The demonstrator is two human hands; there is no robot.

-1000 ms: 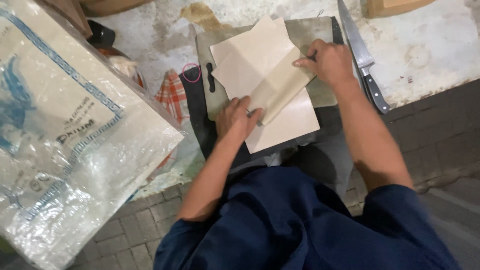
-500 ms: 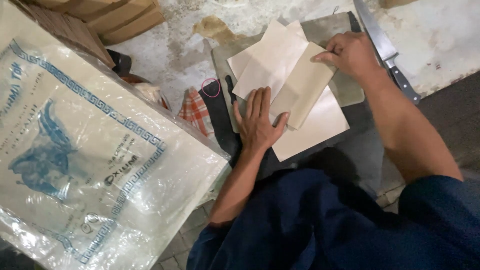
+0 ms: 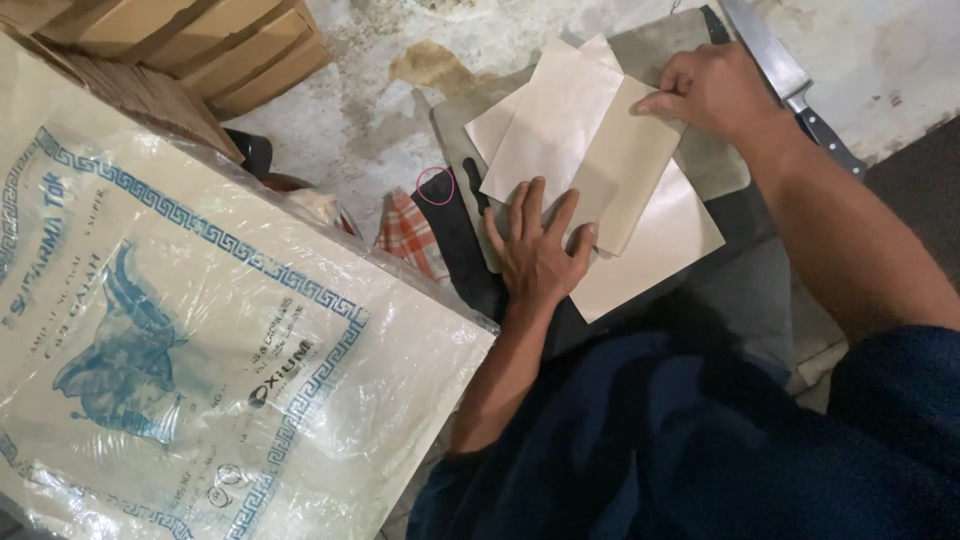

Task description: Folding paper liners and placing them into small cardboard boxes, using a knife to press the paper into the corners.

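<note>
- A person's left hand (image 3: pixel 537 250) lies flat, fingers spread wide, pressing on a stack of beige paper sheets (image 3: pixel 600 170) on a grey cutting board (image 3: pixel 722 170).
- The right hand (image 3: pixel 715 92) pinches the far edge of the folded-over top sheet (image 3: pixel 625 165), fingers narrowed on the paper.
- A large knife (image 3: pixel 790 80) lies just beyond the right hand on the stained worktop (image 3: pixel 350 110).
- A big printed plastic sack (image 3: pixel 180 340) fills the left; a checked cloth (image 3: pixel 408 235) lies beside the board.

bare stained floor (image 3: pixel 370 110) lies open beyond the left hand (image 3: pixel 535 250). a big plastic sack (image 3: pixel 190 350) crowds its left; a knife (image 3: pixel 790 80) lies just past the right hand (image 3: pixel 715 90).
</note>
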